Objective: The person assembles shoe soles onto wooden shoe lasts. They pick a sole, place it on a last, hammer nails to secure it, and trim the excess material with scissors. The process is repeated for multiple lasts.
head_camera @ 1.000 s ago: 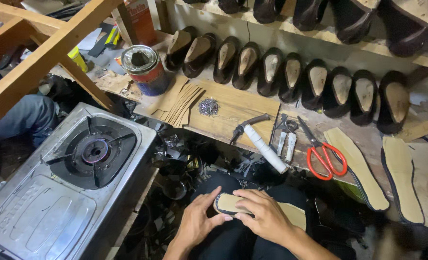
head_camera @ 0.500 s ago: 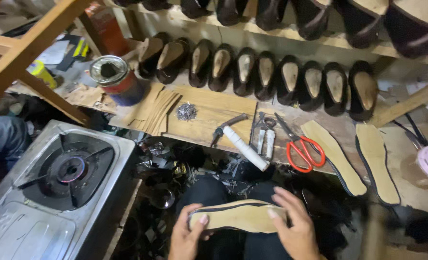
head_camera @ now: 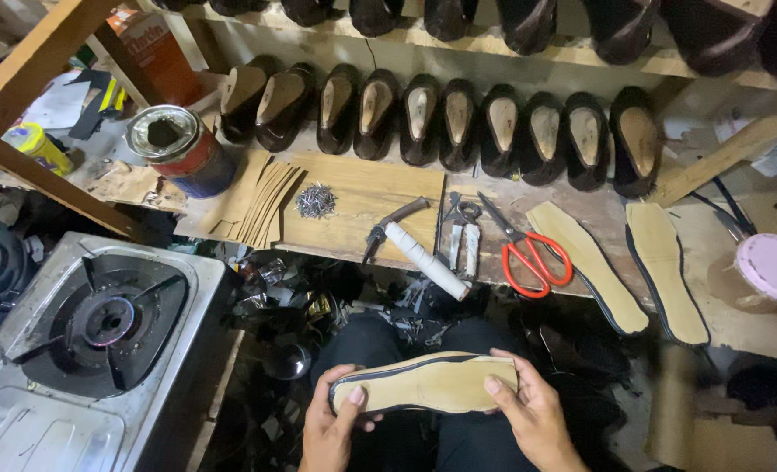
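Your left hand point(head_camera: 331, 428) and right hand point(head_camera: 533, 415) were both clamped on the insole point(head_camera: 423, 385), one at each end, thumbs pressed on its tan face and fingers curled beneath. A second before, you had it bunched close under both hands low on your lap; by this moment you had drawn it out flat and crosswise above your knees, its whole face turned up to you, which I judge suited a look over the edge rather than any cutting. The insole looked tan and smooth, with a dark band running along its far rim and round the end by your left thumb. Beyond it on the bench point(head_camera: 362, 201) lay a hammer point(head_camera: 419, 249), pliers point(head_camera: 463, 232) and red scissors point(head_camera: 528, 253), well apart from your hands, with two more insoles point(head_camera: 624, 262) to their right. A heap of nails point(head_camera: 315, 200) sat beside a can point(head_camera: 178, 149), a row of shoes point(head_camera: 458, 122) stood behind, and a burner point(head_camera: 100, 319) lay to your left.
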